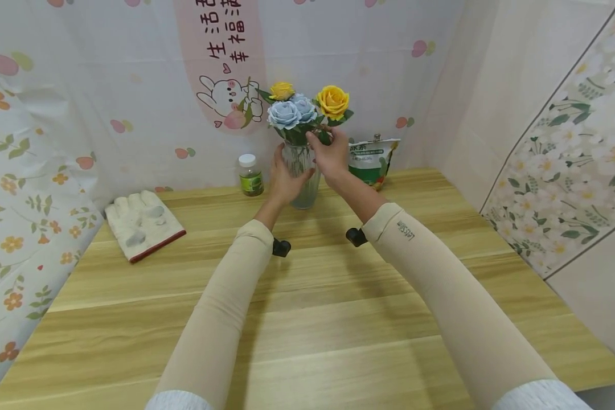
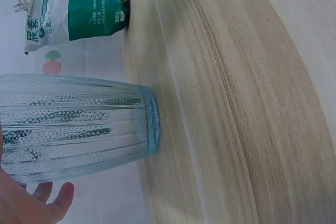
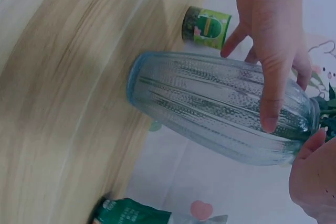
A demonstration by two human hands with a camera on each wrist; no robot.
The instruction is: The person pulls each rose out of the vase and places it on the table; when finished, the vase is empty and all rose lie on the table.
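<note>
A clear ribbed glass vase (image 1: 304, 196) stands upright at the back of the table. My left hand (image 1: 285, 179) grips its left side, the thumb laid across the front, as the right wrist view shows. Out of the mouth rise pale blue roses (image 1: 285, 114), a small yellow rose (image 1: 282, 90) and a larger yellow rose (image 1: 333, 102). At the rim, my right hand (image 1: 331, 154) pinches greenery below the larger yellow rose; the stem itself is mostly hidden by the fingers. In the right wrist view the right hand (image 3: 315, 177) is only partly visible.
Left of the vase is a small jar (image 1: 251, 175) with a white lid. A green and white pouch (image 1: 371, 162), clipped at the top, stands to the right. White work gloves (image 1: 143, 225) with a red edge lie at the table's left. A printed curtain (image 1: 148, 74) hangs behind.
</note>
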